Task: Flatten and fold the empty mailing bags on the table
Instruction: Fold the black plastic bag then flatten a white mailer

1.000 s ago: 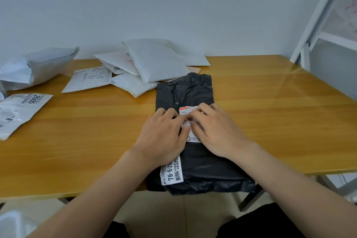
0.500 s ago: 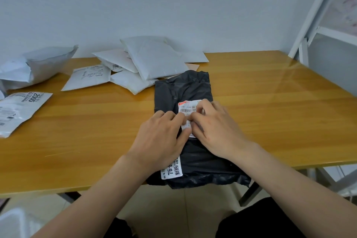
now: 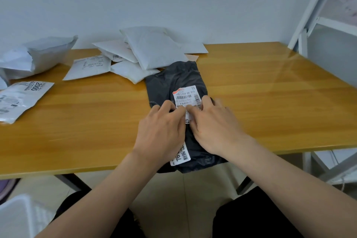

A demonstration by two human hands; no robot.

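Observation:
A black mailing bag [image 3: 170, 81] lies lengthwise on the wooden table [image 3: 270, 106], its near end hanging over the front edge. A white shipping label [image 3: 186, 96] is stuck on its top. My left hand [image 3: 162, 131] and my right hand [image 3: 216, 123] lie side by side, palms down, pressing on the bag's middle. Their fingertips meet on the lower part of the label. A second white label [image 3: 181, 155] shows below my left wrist.
A pile of white padded mailers [image 3: 146, 52] sits just behind the black bag. A flat white mailer [image 3: 88, 66], a crumpled grey bag [image 3: 38, 56] and a printed bag [image 3: 21, 96] lie at the left. A white shelf frame [image 3: 316, 6] stands at the right.
Both hands have slid toward me along the black bag, uncovering more of the white label. The bag's far part lies flatter.

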